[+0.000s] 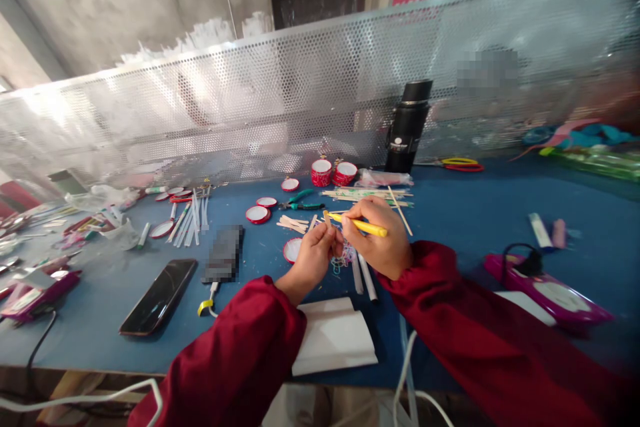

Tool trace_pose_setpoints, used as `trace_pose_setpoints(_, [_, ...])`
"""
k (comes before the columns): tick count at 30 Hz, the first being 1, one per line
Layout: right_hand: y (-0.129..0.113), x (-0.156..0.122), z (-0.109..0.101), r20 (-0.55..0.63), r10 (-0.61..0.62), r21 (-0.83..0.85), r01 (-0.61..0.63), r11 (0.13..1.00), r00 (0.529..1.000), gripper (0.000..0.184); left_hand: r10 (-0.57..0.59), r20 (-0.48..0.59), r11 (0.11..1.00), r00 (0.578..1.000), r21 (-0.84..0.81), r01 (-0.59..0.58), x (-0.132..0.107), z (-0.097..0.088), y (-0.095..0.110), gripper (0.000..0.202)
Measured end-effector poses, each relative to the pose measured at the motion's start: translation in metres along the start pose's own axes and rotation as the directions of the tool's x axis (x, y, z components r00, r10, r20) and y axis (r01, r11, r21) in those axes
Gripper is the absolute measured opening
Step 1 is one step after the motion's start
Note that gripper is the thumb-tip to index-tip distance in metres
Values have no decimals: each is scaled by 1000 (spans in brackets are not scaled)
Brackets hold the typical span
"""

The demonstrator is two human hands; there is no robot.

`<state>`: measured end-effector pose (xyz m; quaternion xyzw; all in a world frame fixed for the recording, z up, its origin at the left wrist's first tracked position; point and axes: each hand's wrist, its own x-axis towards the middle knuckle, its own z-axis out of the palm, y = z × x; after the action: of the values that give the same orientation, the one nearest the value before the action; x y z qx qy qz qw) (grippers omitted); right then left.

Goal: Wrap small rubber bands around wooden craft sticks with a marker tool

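My left hand (313, 257) pinches a small wooden craft stick (327, 218) upright, its upper end showing orange-yellow. In my right hand (384, 240) is a yellow marker (369, 227), held like a pen. Its tip points left at the top of the stick; whether the two touch I cannot tell. Loose craft sticks (293, 223) lie just beyond my left hand. A round red-rimmed white disc (292, 250) is partly covered by that hand. Under my hands are colourful rubber bands (342, 260) and two white glue-stick-like rods (369, 277).
Green-handled pliers (303, 205), red drum-like tins (321, 172) and bamboo sticks (360, 194) lie farther back. A black thermos (409, 127) stands by the perforated metal screen (240, 107). A phone (159, 297), a power bank (224, 252) and purple devices (555, 293) flank my arms. A white box (335, 337) sits in front.
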<state>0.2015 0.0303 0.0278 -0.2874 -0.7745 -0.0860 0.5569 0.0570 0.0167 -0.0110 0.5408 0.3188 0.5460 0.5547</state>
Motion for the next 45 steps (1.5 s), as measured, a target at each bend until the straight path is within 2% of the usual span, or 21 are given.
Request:
trace_pose_setpoints(8, [2, 0, -2, -19, 15, -36, -16, 999, 1000, 16, 15, 6, 1000, 1000, 6, -15, 0, -1, 1, 49])
trace_pose_setpoints(14, [-4, 0, 0, 3, -38, 24, 38, 999, 999, 14, 16, 9, 1000, 1000, 2, -16, -1, 0, 1, 52])
trace_pose_setpoints(20, [1, 0, 2, -14, -41, -21, 41, 999, 999, 15, -1, -3, 1000, 1000, 13, 1, 0, -1, 0, 53])
trace_pose_setpoints(23, [4, -2, 1, -49, -4, -20, 3, 1000, 999, 13, -7, -5, 1000, 1000, 26, 7, 0, -2, 1, 51])
trace_pose_setpoints(27, [3, -4, 1, -41, 58, 48, -56, 997, 997, 0, -4, -6, 1000, 1000, 5, 4, 0, -2, 0, 49])
trace_pose_setpoints(33, [2, -4, 3, -5, 89, 133, -88, 987, 996, 4, 18, -6, 1000, 1000, -4, -18, 1, -2, -4, 50])
trace_pose_setpoints(39, [6, -4, 4, 33, 221, 208, -223, 952, 975, 7, 8, -25, 1000, 1000, 25, -8, -1, 0, -2, 48])
trace_pose_setpoints(45, [6, -3, 4, 50, 179, 245, -186, 952, 983, 5, 16, -7, 1000, 1000, -2, -16, -1, 3, -2, 49])
